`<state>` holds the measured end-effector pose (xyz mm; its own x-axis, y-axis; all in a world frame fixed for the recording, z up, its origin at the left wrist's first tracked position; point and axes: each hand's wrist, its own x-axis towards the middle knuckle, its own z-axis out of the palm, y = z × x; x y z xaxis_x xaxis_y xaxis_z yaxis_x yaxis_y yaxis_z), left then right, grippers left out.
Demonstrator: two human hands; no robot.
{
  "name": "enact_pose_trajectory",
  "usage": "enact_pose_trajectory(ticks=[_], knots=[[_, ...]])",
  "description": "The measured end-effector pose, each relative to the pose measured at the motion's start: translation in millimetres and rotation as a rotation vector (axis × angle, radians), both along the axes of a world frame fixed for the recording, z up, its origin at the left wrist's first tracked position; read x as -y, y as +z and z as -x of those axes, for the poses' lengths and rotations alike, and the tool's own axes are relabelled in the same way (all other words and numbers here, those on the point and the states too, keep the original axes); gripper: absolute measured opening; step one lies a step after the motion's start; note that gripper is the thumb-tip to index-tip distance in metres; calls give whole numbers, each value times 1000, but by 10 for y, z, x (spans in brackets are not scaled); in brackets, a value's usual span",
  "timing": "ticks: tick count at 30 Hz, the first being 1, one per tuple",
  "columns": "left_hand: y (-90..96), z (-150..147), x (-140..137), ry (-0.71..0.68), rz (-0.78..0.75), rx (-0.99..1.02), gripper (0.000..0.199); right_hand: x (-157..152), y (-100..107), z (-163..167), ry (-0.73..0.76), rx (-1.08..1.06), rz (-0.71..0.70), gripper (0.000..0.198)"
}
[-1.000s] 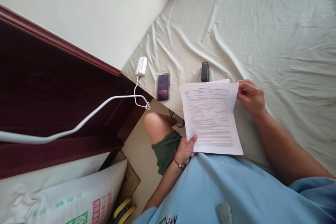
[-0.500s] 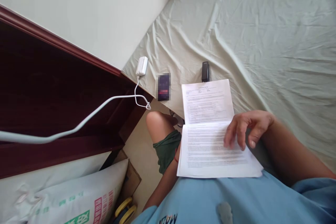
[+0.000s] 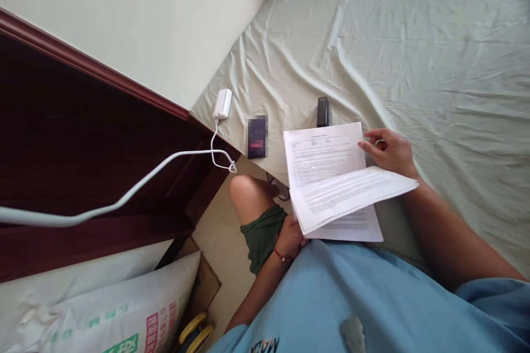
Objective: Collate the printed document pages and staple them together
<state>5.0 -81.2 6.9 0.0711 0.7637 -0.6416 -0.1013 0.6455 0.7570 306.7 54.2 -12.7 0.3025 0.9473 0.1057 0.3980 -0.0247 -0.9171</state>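
A set of printed sheets [image 3: 323,154] lies over my lap and the bed edge. Its upper page is flat, while a lifted bundle of pages [image 3: 356,196] slants across the lower part, its right end raised. At the lower left corner of the sheets, my left hand [image 3: 291,238] is closed on them, some fingers hidden beneath the paper. My right hand [image 3: 389,150] is at the right edge of the upper page, fingers bent and parted, thumb tip at the paper's edge. Just beyond the top of the page is a black stapler-like object [image 3: 322,111].
A phone with a blurred screen [image 3: 257,137] and a white charger-like block [image 3: 223,103] with a white cable [image 3: 165,163] rest on the bed sheet [image 3: 447,66]. Dark red wooden furniture [image 3: 83,132] stands left, above a printed white sack [image 3: 124,303] and a yellow-black wheel-like object [image 3: 196,333].
My right hand has moved up from the lower page to the upper page's right edge. The lower pages have lifted and tilted. My left hand has come into view at the corner.
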Motion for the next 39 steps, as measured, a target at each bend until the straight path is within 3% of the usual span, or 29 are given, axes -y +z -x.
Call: enact_pose_trajectory(ticks=[5, 11, 21, 24, 27, 31, 34, 37, 39], knots=[[-36, 19, 2, -29, -11, -36, 74, -46, -63, -25, -20, 60, 59, 26], [-41, 24, 21, -32, -20, -47, 80, 68, 8, 48, -10, -107, 54, 28], [-71, 20, 30, 13, -12, -55, 78, 110, 129, 63, -24, 21, -158, 19], [-74, 19, 33, 16, -11, -58, 78, 110, 153, 74, -43, -40, -177, 20], [-71, 17, 21, 25, -4, -54, 80, 105, 137, 74, 30, -194, -179, 25], [-79, 18, 6, 37, 1, -51, 79, 123, 142, 27, 288, -496, -102, 36], [-82, 23, 18, -5, -41, -76, 73, 136, 214, -33, 569, -593, -42, 38], [-73, 35, 31, -134, -143, -235, 55, 113, 306, -70, 1075, -624, -34, 25], [-71, 53, 17, -192, -213, -366, 64, 90, 339, -70, 1478, -640, 14, 15]])
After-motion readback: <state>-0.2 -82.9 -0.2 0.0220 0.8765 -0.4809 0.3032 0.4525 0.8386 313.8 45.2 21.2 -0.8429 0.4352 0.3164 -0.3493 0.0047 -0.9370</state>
